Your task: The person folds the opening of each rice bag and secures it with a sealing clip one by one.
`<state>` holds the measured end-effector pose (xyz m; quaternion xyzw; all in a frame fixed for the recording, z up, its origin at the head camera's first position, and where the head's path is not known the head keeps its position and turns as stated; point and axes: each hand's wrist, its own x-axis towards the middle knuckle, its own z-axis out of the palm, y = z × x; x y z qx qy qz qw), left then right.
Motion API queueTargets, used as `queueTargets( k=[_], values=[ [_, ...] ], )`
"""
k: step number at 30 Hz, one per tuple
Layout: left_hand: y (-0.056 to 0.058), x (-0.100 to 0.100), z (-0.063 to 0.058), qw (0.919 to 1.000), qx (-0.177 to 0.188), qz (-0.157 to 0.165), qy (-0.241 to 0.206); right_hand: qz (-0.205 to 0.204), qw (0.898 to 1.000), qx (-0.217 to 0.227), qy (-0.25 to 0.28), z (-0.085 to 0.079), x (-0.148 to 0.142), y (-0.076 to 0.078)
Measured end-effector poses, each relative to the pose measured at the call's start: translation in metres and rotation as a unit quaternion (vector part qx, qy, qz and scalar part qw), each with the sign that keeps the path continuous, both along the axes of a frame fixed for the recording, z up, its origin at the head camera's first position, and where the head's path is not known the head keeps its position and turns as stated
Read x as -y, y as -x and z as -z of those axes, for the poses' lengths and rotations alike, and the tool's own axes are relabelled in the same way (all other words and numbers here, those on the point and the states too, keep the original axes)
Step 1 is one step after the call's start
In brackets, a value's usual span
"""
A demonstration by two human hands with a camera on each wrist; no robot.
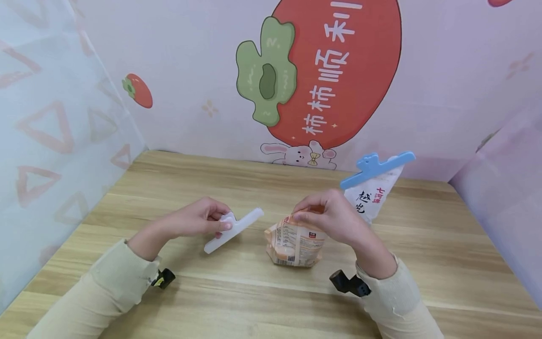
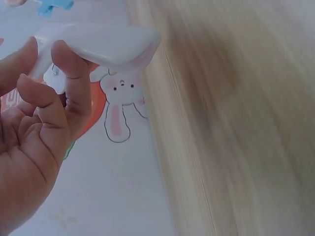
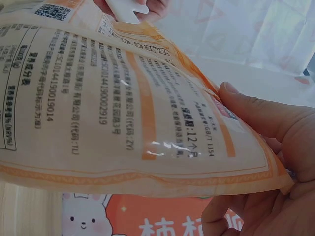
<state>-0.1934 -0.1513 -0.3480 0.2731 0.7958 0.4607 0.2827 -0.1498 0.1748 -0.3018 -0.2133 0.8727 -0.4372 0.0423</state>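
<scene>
Between thumb and fingers, my left hand (image 1: 207,217) pinches a white bag clip (image 1: 235,230) by its handle, held at a slant left of the orange bag. The clip's long white bar (image 2: 113,44) shows close up in the left wrist view. My right hand (image 1: 338,216) grips the top edge of an orange and white printed food bag (image 1: 295,242), which stands on the table. In the right wrist view the thumb (image 3: 261,110) presses on the bag's upper corner, and its printed back fills much of the picture. The clip and the bag are apart.
Behind my right hand stands a white bag (image 1: 372,195) with dark lettering, closed along its top by a blue bag clip (image 1: 377,169). The wooden table (image 1: 190,301) meets a printed backdrop (image 1: 203,56) at the back and both sides.
</scene>
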Motion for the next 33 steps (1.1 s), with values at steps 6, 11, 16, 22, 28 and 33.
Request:
queueTargets(
  k=[6, 11, 16, 22, 28, 33],
  values=[
    [-0.007, -0.003, 0.000, 0.9998, 0.005, 0.019, -0.007, -0.004, 1.000, -0.005, -0.003, -0.001, 0.000, 0.001],
    [-0.011, -0.006, -0.001, 0.9998, 0.010, 0.013, -0.015, -0.008, 1.000, -0.008, -0.003, -0.001, 0.000, 0.000],
    [-0.013, -0.010, 0.002, 0.9997, -0.003, -0.003, -0.023, -0.012, 1.000, -0.009, 0.000, -0.001, -0.001, 0.000],
    [-0.016, -0.015, 0.005, 0.9991, -0.020, -0.015, -0.033, -0.014, 1.000, -0.009, 0.001, 0.000, -0.001, -0.001],
    [-0.019, -0.017, 0.006, 0.9992, -0.018, -0.016, -0.033, -0.010, 1.000, -0.004, -0.002, 0.000, 0.000, -0.001],
    [-0.020, -0.019, 0.005, 0.9994, -0.020, -0.014, -0.025, -0.011, 1.000, -0.004, -0.003, 0.000, 0.000, -0.001]
  ],
)
